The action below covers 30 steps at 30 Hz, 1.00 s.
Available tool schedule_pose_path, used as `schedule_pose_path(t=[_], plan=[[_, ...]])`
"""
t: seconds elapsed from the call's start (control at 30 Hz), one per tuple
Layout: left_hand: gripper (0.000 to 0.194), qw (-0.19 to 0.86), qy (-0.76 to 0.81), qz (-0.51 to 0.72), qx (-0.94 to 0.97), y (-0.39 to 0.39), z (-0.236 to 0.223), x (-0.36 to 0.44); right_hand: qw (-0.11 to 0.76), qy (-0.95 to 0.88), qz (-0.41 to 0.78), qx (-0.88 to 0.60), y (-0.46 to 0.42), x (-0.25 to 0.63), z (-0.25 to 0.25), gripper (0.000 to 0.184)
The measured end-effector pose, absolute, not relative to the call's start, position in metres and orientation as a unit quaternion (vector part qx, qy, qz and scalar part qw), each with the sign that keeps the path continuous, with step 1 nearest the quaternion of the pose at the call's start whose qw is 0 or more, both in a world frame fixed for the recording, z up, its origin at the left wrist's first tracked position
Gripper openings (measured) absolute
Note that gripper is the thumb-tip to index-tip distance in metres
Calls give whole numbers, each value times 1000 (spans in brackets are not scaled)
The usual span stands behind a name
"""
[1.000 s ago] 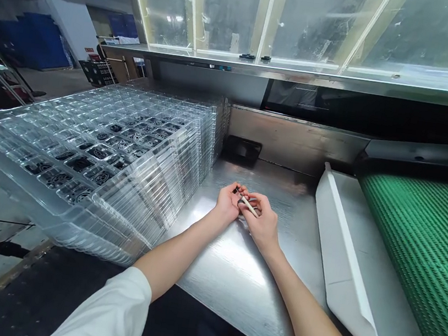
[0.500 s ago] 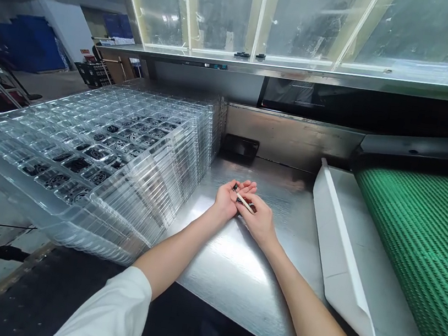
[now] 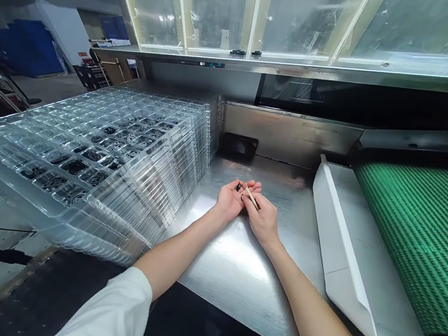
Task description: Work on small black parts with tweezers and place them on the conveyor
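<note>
My left hand (image 3: pixel 230 199) lies palm up on the steel table top, and a small dark part (image 3: pixel 239 187) rests at the base of its fingers. My right hand (image 3: pixel 262 219) pinches a thin pale stick (image 3: pixel 251 197) above that palm. The stick's upper end points toward the dark part, with a slight gap between them. The part is too small to identify. Both hands are close together near the middle of the table.
A tall stack of transparent plastic trays (image 3: pixel 141 190) holding dark round parts (image 3: pixel 94 155) stands left of my hands. To the right are a white sheet (image 3: pixel 346 246) and a green ribbed conveyor belt (image 3: pixel 413 244). A black object (image 3: pixel 239 147) sits at the table's back wall.
The stick's dark-end contact with my left palm has gone, and its upper end now sits further right and apart from the dark part. My hands have shifted only slightly.
</note>
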<state>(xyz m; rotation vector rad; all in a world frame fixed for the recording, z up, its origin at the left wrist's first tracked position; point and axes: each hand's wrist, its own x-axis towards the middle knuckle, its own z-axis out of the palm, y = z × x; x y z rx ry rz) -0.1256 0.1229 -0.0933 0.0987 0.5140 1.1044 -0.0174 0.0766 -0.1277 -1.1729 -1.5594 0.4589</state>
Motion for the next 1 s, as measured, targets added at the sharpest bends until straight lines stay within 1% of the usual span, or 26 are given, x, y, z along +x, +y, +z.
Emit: schedule_pose_path(t=[0.17, 0.33, 0.37, 0.53, 0.67, 0.83, 1.0], plan=[[19, 806, 274, 518, 83, 126, -101, -126, 575, -603, 167, -528, 77, -12, -128, 36], [3, 769, 333, 500, 220, 126, -108, -125, 618, -505, 201, -568, 89, -2, -140, 41], [3, 759, 339, 494, 257, 124, -108, -123, 626, -492, 213, -567, 91, -1, -143, 42], [27, 701, 363, 442, 426, 115, -113, -113, 637, -483, 255, -544, 95, 3, -148, 45], [31, 664, 356, 450, 479, 114, -116, -111, 633, -490, 260, -540, 93, 2, -147, 40], [21, 668, 354, 457, 468, 115, -114, -113, 624, -495, 264, -544, 93, 1, -146, 36], [11, 651, 365, 464, 478, 117, -113, -112, 624, -488, 272, -547, 95, 3, -147, 37]])
